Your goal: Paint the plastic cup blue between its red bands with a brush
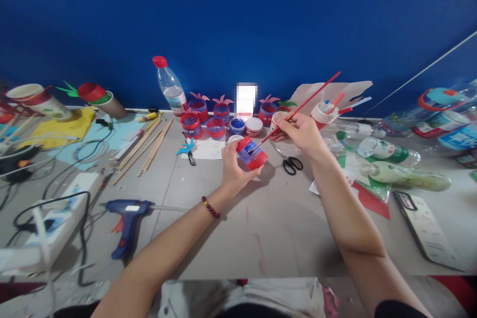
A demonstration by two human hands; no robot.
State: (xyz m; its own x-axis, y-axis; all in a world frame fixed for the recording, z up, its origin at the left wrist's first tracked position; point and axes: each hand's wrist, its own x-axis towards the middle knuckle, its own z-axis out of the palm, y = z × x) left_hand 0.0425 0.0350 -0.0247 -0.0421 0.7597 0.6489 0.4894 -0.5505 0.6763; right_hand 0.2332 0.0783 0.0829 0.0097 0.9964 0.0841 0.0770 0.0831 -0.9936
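Tilted on its side above the table, a small red cup (257, 160) with a blue painted band is gripped by my left hand (234, 169). My right hand (298, 133) pinches a long red paintbrush (316, 93), and its tip meets the blue band. Just behind the cup stand an open jar of blue paint (237, 126) and a white-lidded jar (254, 126). Several red and blue painted cups (215, 128) are grouped around the jars. Black-handled scissors (291, 164) lie below my right hand, with their blades partly hidden.
A blue glue gun (128, 218) and a white power strip (67, 208) with cables lie at left, near wooden sticks (143, 151). A red-capped bottle (170, 87) stands at the back. Plastic bottles (391, 151), stacked paper cups (323, 115) and a phone (427, 228) occupy the right.
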